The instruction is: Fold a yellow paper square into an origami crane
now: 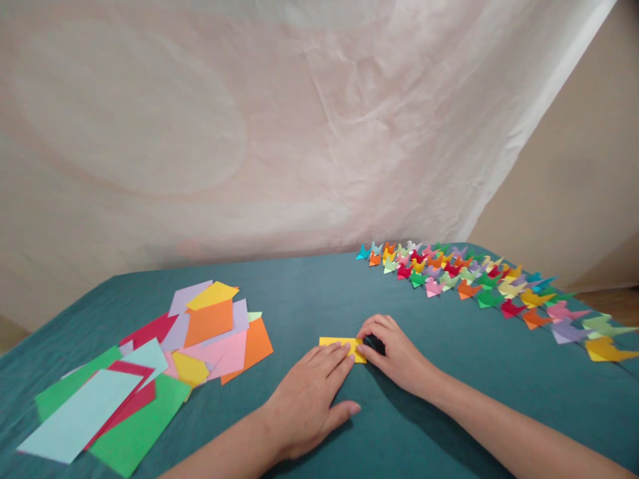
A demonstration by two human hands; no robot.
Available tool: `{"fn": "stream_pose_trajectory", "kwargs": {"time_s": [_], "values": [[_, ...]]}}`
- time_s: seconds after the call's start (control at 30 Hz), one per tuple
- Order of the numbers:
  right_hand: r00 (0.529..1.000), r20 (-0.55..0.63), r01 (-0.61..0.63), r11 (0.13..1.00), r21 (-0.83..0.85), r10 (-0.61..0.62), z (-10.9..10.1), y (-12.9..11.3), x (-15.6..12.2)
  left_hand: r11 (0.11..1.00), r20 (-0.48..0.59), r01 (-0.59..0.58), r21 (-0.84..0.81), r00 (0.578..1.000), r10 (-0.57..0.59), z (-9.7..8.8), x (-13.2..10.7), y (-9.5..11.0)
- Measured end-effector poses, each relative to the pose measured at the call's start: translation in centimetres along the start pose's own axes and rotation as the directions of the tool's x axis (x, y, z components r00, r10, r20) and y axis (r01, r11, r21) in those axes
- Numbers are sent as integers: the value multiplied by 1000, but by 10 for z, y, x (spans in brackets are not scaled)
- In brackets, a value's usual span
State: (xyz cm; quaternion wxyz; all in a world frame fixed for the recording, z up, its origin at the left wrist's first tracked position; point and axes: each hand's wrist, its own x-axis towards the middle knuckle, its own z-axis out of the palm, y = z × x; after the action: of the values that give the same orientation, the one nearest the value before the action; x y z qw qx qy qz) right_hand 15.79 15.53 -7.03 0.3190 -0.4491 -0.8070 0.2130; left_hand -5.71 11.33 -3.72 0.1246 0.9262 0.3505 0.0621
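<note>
Lying on the table (pixel 299 293), the yellow paper (pixel 329 342) should be light and easily creased, best held by its edges; the left hand (pixel 307 394) presses it flat, the right hand (pixel 394 349) apparently pinches its end.

On a dark teal cloth (pixel 309 286), the left hand (pixel 310 396) lies palm down, its fingers over a yellow paper strip (pixel 331 341) and its thumb spread away. The right hand (pixel 398 354) has thumb and forefinger at the strip's right end. To the left, coloured sheets (pixel 210 324) overlap in a loose spread. To the right, folded paper birds (pixel 488 299) stand in slanting rows. Behind hangs a creased pale curtain (pixel 319 133).
</note>
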Motion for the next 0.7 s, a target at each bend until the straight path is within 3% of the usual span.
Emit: {"fn": "stream_pose_trajectory", "kwargs": {"time_s": [0.23,0.7], "values": [[1000,7,-8,1000,5,8,0,-1,1,998,19,67,0,998,-67,-4,1,-1],[1000,4,-6,1000,3,6,2,2,0,996,57,56,72,997,-60,-9,2,-8]]}}
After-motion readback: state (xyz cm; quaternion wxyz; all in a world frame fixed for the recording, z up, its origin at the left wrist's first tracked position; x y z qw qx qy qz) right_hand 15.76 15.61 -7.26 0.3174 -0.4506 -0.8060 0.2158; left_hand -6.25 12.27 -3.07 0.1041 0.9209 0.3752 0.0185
